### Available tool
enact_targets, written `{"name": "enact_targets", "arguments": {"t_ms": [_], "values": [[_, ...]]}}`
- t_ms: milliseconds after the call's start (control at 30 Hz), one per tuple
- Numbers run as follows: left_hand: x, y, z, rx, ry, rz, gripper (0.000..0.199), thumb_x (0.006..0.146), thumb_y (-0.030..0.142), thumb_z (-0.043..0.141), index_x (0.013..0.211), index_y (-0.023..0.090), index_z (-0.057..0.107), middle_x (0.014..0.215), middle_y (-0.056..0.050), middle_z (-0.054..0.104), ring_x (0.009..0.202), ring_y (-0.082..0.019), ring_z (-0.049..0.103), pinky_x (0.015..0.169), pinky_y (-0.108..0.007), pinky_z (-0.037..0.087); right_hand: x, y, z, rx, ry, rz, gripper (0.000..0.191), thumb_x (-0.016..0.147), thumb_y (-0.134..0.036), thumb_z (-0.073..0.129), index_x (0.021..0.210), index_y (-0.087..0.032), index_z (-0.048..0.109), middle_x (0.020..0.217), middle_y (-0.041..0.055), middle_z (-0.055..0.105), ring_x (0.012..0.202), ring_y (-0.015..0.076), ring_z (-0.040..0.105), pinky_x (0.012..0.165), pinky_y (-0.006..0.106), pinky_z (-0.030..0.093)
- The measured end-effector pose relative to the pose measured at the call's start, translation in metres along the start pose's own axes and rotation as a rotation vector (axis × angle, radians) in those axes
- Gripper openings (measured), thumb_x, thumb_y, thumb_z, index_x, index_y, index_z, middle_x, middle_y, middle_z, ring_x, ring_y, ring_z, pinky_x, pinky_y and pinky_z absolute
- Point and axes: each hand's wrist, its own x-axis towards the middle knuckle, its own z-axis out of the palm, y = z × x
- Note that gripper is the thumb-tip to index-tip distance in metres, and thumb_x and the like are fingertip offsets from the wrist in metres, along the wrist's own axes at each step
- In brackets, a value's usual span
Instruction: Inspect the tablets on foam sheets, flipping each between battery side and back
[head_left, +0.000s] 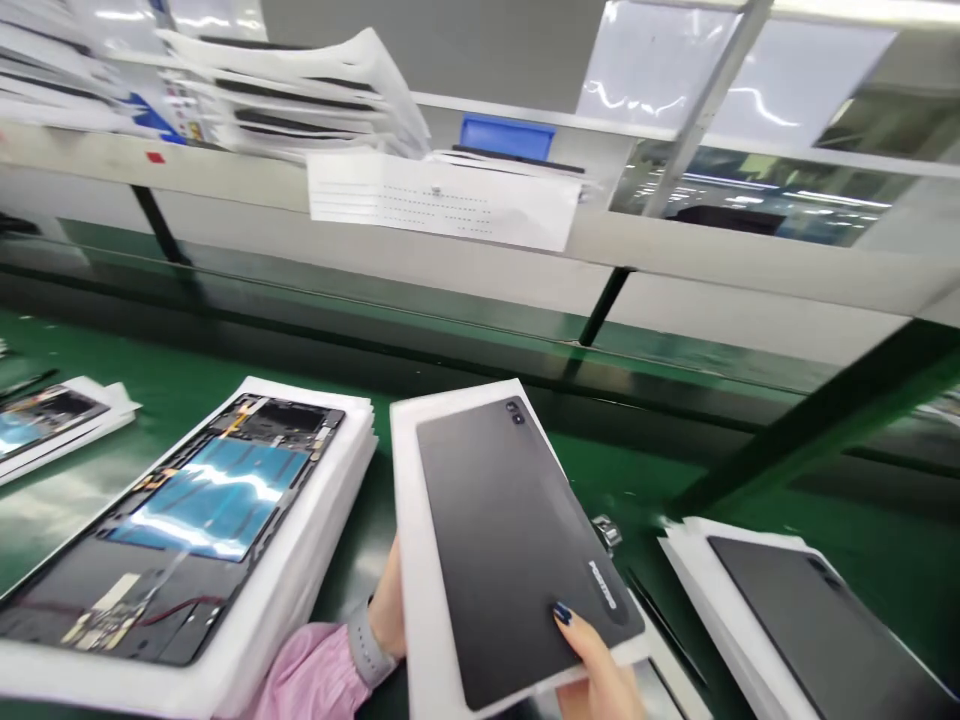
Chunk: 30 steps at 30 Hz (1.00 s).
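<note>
A dark grey tablet lies back side up in a white foam tray, tilted in front of me. It has a small camera block at one corner and a light logo near the lower edge. My left hand, with a grey watch band at the wrist, is at the tray's left side; its fingers are hidden behind it. My right hand grips the lower right corner, its dark-nailed thumb pressed on the tablet. Left of me, an opened tablet with a blue-covered battery tops a stack of white trays.
On the right, another dark tablet rests on stacked white trays. A further opened tablet is at the far left. Behind the green bench, a shelf holds white trays and a blue bin. A green post slants at right.
</note>
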Motion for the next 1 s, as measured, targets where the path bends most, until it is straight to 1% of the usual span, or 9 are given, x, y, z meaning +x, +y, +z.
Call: {"name": "enact_targets", "arguments": {"t_ms": [100,167,233,333,467,633,767,867,1000], "values": [[0.002,0.012,0.009,-0.156,0.122,0.015,0.078,0.068,0.08,0.059,0.103,0.011,0.072,0.097,-0.014,0.076,0.106,-0.033,0.066,0.101,-0.045,0.044,0.012,0.009,-0.003,-0.045,0.023,0.067,0.053,0.065,-0.044,0.086,0.112,-0.023,0.072,0.109,0.0061,0.074,0.116,0.0335,0.061,0.099,0.043,0.049],[0.005,0.011,0.011,-0.116,0.277,0.009,0.06,0.059,0.061,0.08,0.092,0.011,0.073,0.085,-0.012,0.077,0.1,-0.033,0.069,0.098,-0.044,0.047,0.017,0.008,-0.006,-0.057,-0.006,0.099,0.063,0.063,-0.045,0.088,0.119,-0.024,0.069,0.113,0.0066,0.073,0.117,0.0326,0.06,0.102,0.041,0.046],[0.007,0.008,0.01,-0.041,0.425,0.017,0.044,0.053,0.037,0.088,0.086,0.012,0.072,0.079,-0.009,0.076,0.091,-0.03,0.071,0.092,-0.041,0.051,0.023,-0.002,-0.01,-0.012,-0.069,0.115,0.074,0.063,-0.047,0.088,0.13,-0.028,0.062,0.118,0.006,0.071,0.114,0.032,0.062,0.101,0.041,0.047],[0.005,0.005,0.011,0.028,0.51,0.024,0.039,0.051,0.029,0.088,0.083,0.012,0.072,0.084,-0.008,0.076,0.086,-0.026,0.071,0.083,-0.036,0.054,0.032,-0.022,-0.015,0.042,-0.104,0.055,0.073,0.072,-0.048,0.08,0.139,-0.041,0.049,0.132,0.0014,0.064,0.118,0.0292,0.06,0.096,0.038,0.048],[0.001,0.009,0.011,0.108,0.479,-0.003,0.039,0.048,0.029,0.088,0.08,0.013,0.072,0.084,-0.006,0.075,0.08,-0.023,0.069,0.074,-0.032,0.054,0.038,-0.032,-0.018,-0.135,-0.07,-0.08,0.048,0.076,-0.048,0.076,0.12,-0.032,0.064,0.129,0.0064,0.064,0.12,0.0303,0.056,0.088,0.032,0.048],[0.0,0.01,0.006,0.191,0.463,-0.071,0.04,0.049,0.024,0.084,0.085,0.012,0.071,0.068,-0.002,0.07,0.066,-0.018,0.066,0.064,-0.029,0.052,0.036,-0.026,-0.012,-0.12,-0.107,-0.125,0.042,0.075,-0.042,0.079,0.111,-0.031,0.061,0.111,0.0059,0.069,0.097,0.028,0.065,0.076,0.033,0.05],[-0.001,0.009,0.007,0.183,0.374,-0.082,0.034,0.051,0.02,0.079,0.084,0.013,0.072,0.071,-0.003,0.072,0.071,-0.02,0.067,0.069,-0.03,0.052,0.033,-0.03,-0.013,-0.163,-0.142,-0.103,0.033,0.075,-0.044,0.079,0.101,-0.027,0.068,0.092,0.005,0.071,0.08,0.0255,0.065,0.068,0.031,0.049],[-0.001,0.009,0.008,0.19,0.325,-0.112,0.04,0.052,0.018,0.076,0.091,0.013,0.073,0.076,-0.004,0.074,0.073,-0.021,0.068,0.069,-0.031,0.052,0.033,-0.033,-0.016,-0.241,-0.158,-0.071,0.029,0.07,-0.051,0.08,0.083,-0.025,0.076,0.084,0.0056,0.072,0.08,0.0282,0.065,0.071,0.032,0.049],[-0.004,0.008,0.005,0.179,0.346,-0.132,0.041,0.051,0.019,0.079,0.092,0.013,0.074,0.072,-0.002,0.072,0.067,-0.018,0.065,0.066,-0.029,0.05,0.039,-0.029,-0.026,-0.312,-0.226,-0.063,0.03,0.072,-0.054,0.078,0.082,-0.026,0.081,0.094,0.0072,0.074,0.09,0.0309,0.065,0.079,0.034,0.05]]}}
